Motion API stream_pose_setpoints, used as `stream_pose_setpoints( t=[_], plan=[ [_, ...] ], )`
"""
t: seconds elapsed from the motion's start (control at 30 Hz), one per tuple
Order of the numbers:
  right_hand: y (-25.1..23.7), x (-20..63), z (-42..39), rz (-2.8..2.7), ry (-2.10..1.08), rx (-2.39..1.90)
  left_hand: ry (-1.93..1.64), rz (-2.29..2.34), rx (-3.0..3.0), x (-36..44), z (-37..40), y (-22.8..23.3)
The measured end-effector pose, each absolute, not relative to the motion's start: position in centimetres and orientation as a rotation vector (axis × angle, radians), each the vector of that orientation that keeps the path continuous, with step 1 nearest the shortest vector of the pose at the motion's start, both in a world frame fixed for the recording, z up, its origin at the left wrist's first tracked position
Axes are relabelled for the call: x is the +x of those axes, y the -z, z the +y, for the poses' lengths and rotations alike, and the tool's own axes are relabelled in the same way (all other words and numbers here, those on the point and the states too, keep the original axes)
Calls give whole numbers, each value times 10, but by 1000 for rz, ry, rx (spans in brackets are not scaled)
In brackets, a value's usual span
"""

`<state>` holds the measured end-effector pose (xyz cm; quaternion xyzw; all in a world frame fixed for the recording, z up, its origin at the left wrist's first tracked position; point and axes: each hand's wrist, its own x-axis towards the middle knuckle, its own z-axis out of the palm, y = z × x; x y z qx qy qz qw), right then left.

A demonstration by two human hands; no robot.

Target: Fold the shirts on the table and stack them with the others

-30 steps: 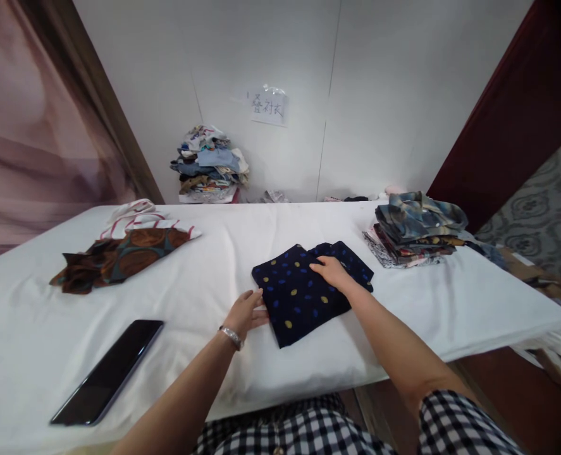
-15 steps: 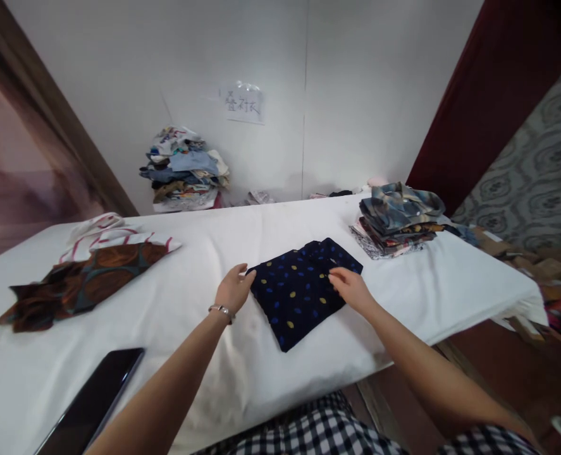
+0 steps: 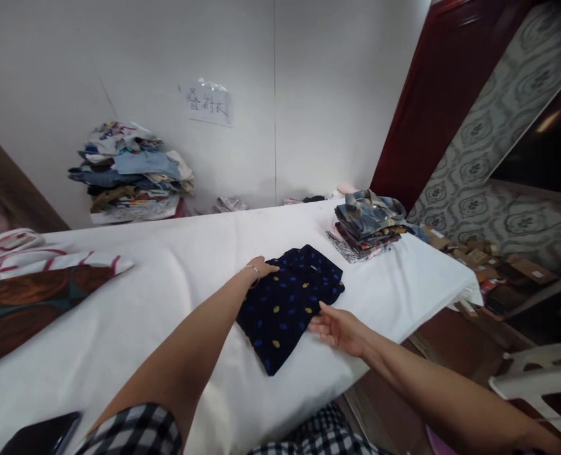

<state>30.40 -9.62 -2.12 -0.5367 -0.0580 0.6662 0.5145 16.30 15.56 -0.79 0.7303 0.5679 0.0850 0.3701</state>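
A folded navy shirt (image 3: 284, 303) with blue and yellow leaf-like spots lies flat on the white-covered table, its collar end away from me. My left hand (image 3: 261, 266), with a bracelet at the wrist, rests on the shirt's far left edge, thumb stretched over the cloth and the other fingers partly hidden. At the near right edge is my right hand (image 3: 338, 330), turned partly palm up. Its thumb and fingers are apart, with the thumb by the cloth's edge.
A stack of folded shirts (image 3: 368, 221) sits at the table's far right. Rumpled brown-patterned cloth (image 3: 43, 297) and striped white cloth lie at left, a phone (image 3: 43, 435) nearer. A tall clothes pile (image 3: 133, 170) stands by the wall; a white stool (image 3: 541, 379) is at right.
My left hand has moved along the shirt's edge to its far left side. My right hand has slid off the top to the near right edge. The view has turned right.
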Motion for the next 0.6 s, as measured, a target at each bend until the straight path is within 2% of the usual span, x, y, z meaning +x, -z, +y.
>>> stream_pose_setpoints(
  t=[0.17,0.43,0.6],
  plan=[
    [31,297,-87,-128,-1665,-1295,-152,1423,1757,165,160,5],
    [30,289,-96,-395,-1396,-1422,-142,1427,1712,165,162,10],
    [24,290,-118,-201,-1425,-1343,-173,1465,1767,167,166,13]
  ],
)
